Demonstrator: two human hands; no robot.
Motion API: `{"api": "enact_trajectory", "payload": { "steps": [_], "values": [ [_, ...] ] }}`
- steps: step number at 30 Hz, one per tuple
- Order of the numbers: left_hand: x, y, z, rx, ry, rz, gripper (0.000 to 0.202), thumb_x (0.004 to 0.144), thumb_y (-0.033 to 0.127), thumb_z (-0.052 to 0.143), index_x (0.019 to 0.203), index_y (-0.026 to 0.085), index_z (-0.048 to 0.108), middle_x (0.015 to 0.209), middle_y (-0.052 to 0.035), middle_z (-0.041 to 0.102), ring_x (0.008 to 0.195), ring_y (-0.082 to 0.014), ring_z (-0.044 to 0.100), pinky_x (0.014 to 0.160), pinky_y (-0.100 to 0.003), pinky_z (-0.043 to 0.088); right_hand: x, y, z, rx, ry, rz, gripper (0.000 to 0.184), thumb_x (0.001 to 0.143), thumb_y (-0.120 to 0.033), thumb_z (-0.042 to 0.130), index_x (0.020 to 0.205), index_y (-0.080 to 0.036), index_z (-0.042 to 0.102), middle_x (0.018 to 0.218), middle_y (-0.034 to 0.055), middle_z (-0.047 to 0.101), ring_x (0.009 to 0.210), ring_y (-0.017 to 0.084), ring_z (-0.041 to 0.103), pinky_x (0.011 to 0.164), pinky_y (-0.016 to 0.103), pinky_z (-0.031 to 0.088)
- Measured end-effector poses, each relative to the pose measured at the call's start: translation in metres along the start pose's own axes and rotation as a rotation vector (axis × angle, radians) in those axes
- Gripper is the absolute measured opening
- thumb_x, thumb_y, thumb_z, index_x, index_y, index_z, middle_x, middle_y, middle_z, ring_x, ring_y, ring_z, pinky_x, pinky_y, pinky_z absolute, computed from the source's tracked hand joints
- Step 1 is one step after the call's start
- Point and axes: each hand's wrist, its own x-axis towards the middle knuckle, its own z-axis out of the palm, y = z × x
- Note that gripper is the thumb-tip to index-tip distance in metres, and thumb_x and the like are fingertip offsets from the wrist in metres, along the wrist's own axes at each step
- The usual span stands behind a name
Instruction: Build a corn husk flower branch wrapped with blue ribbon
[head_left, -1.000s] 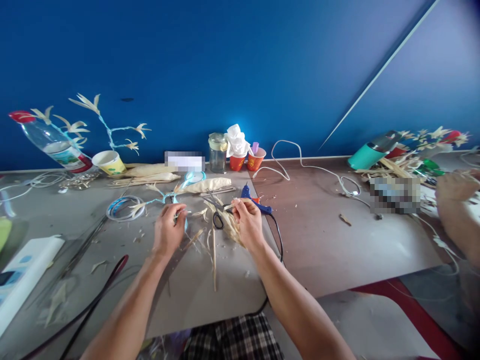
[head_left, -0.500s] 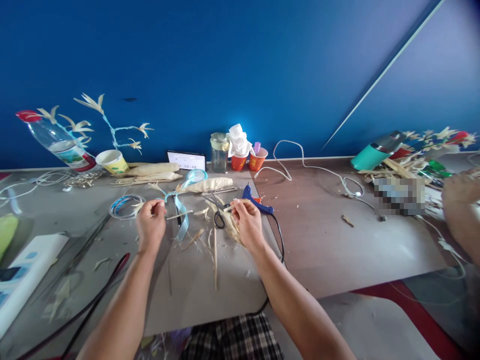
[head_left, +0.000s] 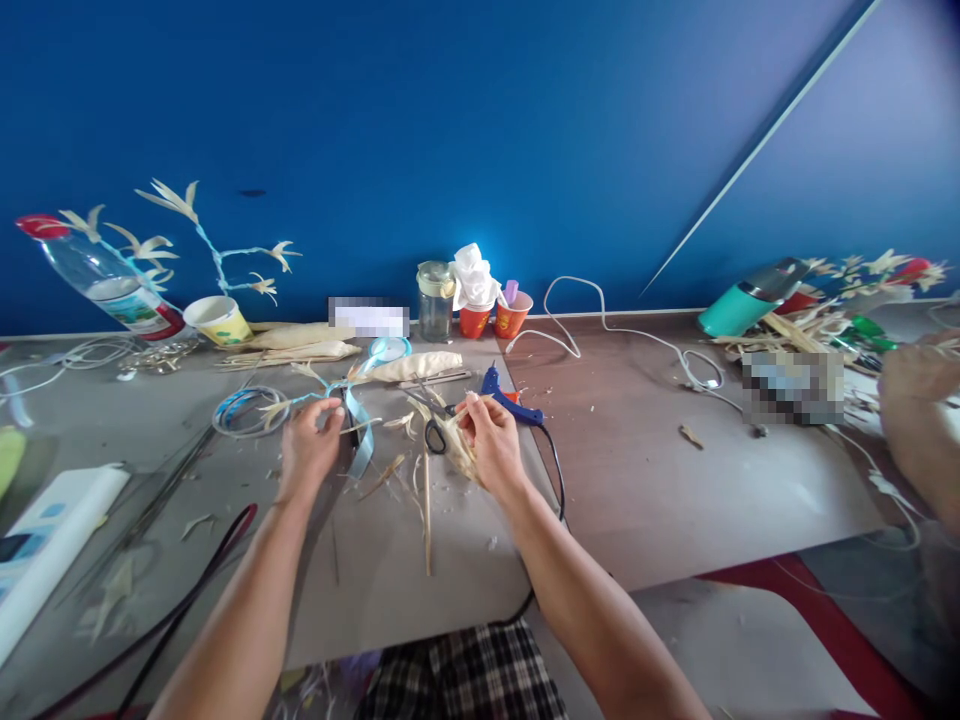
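My left hand (head_left: 309, 448) is closed in a pinch on a branch wrapped in light blue ribbon (head_left: 358, 440), with pale husk leaves at its tips. My right hand (head_left: 491, 442) is closed around a bundle of dried husk strips (head_left: 459, 452), one strip sticking out between the fingers. Black-handled scissors (head_left: 433, 428) lie on the table between my hands. A blue glue gun (head_left: 510, 402) rests just behind my right hand, its black cord running toward me. Loose husk strips (head_left: 427, 505) lie scattered in front of my hands.
A ribbon coil (head_left: 247, 410), plastic bottle (head_left: 105, 282), yellow cup (head_left: 217, 320) and finished blue branch (head_left: 217, 250) stand at the back left. A jar (head_left: 435, 300) and red cups (head_left: 495, 315) sit by the wall. Another person's arm (head_left: 919, 420) works at the right beside a teal flask (head_left: 739, 298).
My left hand moved left along the ribbon-wrapped branch, then shifted slightly back to the right. My right hand stayed in place on the husk bundle.
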Motion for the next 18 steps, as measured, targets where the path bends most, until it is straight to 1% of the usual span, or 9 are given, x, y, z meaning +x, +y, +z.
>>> {"api": "enact_trajectory", "payload": {
  "steps": [2, 4, 7, 10, 14, 18],
  "values": [
    [-0.0003, -0.0007, 0.0011, 0.021, -0.004, 0.015, 0.030, 0.079, 0.038, 0.051, 0.095, 0.021, 0.069, 0.099, -0.0068, 0.070, 0.095, -0.0250, 0.061, 0.088, -0.037, 0.044, -0.0008, 0.0003, -0.0001, -0.106, -0.035, 0.017, 0.032, 0.073, -0.046, 0.063, 0.063, -0.017, 0.057, 0.052, -0.0047, 0.045, 0.043, 0.006, 0.032, 0.044, 0.023, 0.023],
    [0.0001, -0.0025, 0.0025, 0.014, 0.021, 0.048, 0.027, 0.078, 0.037, 0.052, 0.092, 0.022, 0.070, 0.098, -0.0068, 0.070, 0.096, -0.0254, 0.061, 0.089, -0.038, 0.043, -0.0019, 0.0004, -0.0002, -0.226, -0.079, 0.007, 0.028, 0.074, -0.042, 0.061, 0.061, -0.017, 0.055, 0.051, -0.0051, 0.043, 0.045, 0.007, 0.032, 0.045, 0.023, 0.023],
    [0.0006, -0.0058, 0.0048, -0.005, 0.046, 0.065, 0.024, 0.078, 0.035, 0.054, 0.090, 0.023, 0.070, 0.099, -0.0076, 0.070, 0.097, -0.0270, 0.060, 0.088, -0.040, 0.043, -0.0037, 0.0005, -0.0005, -0.403, -0.139, -0.045, 0.027, 0.075, -0.039, 0.057, 0.059, -0.018, 0.051, 0.052, -0.0050, 0.040, 0.048, 0.008, 0.033, 0.048, 0.023, 0.025],
    [0.0000, -0.0074, 0.0066, -0.012, 0.048, 0.040, 0.020, 0.076, 0.034, 0.057, 0.088, 0.025, 0.070, 0.096, -0.0082, 0.070, 0.095, -0.0275, 0.061, 0.086, -0.040, 0.044, -0.0044, 0.0021, -0.0012, -0.555, -0.167, -0.116, 0.027, 0.077, -0.039, 0.054, 0.061, -0.018, 0.053, 0.054, -0.0039, 0.042, 0.052, 0.010, 0.036, 0.051, 0.023, 0.027],
    [-0.0005, -0.0069, 0.0072, -0.081, 0.083, 0.024, 0.013, 0.071, 0.032, 0.062, 0.079, 0.025, 0.069, 0.085, -0.0068, 0.070, 0.088, -0.0262, 0.061, 0.084, -0.038, 0.045, -0.0032, 0.0059, -0.0022, -0.633, -0.177, -0.152, 0.028, 0.079, -0.040, 0.052, 0.061, -0.018, 0.053, 0.056, -0.0031, 0.044, 0.054, 0.011, 0.038, 0.052, 0.023, 0.029],
    [0.0017, -0.0070, 0.0047, -0.142, 0.085, -0.026, 0.017, 0.072, 0.034, 0.061, 0.082, 0.023, 0.069, 0.087, -0.0068, 0.071, 0.092, -0.0270, 0.062, 0.087, -0.041, 0.045, -0.0022, 0.0066, -0.0025, -0.648, -0.168, -0.139, 0.028, 0.079, -0.040, 0.051, 0.061, -0.018, 0.052, 0.055, -0.0033, 0.042, 0.054, 0.011, 0.037, 0.053, 0.023, 0.028]
  ]
}}
